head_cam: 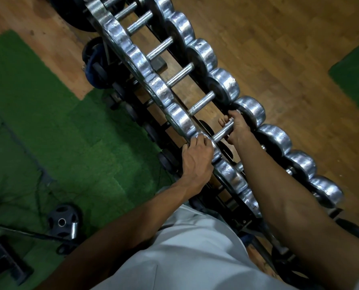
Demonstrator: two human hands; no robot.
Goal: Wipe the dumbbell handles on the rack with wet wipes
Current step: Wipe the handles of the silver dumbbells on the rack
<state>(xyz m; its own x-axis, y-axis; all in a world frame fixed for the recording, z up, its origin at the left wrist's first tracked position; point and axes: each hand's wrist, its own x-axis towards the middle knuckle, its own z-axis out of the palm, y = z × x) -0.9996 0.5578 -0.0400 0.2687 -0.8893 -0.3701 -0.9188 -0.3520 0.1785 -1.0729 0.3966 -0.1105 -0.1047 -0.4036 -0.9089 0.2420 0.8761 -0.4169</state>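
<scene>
A row of chrome dumbbells lies across a dark metal rack (233, 203) that runs from top left to bottom right. My right hand (238, 127) wraps a white wet wipe (228, 123) round the far end of one dumbbell handle (221, 133), close to its right head (250, 110). My left hand (196, 154) grips the left chrome head (213, 146) of that same dumbbell, fingers curled over its rim. Most of the wipe is hidden inside my right fist.
Several more dumbbells (197, 104) sit on the rack above and below my hands. Black weight plates (96, 65) hang on the rack's left side. A barbell with a plate (63, 221) lies on the green mat (48, 122) at the left. Wooden floor (279, 49) lies beyond.
</scene>
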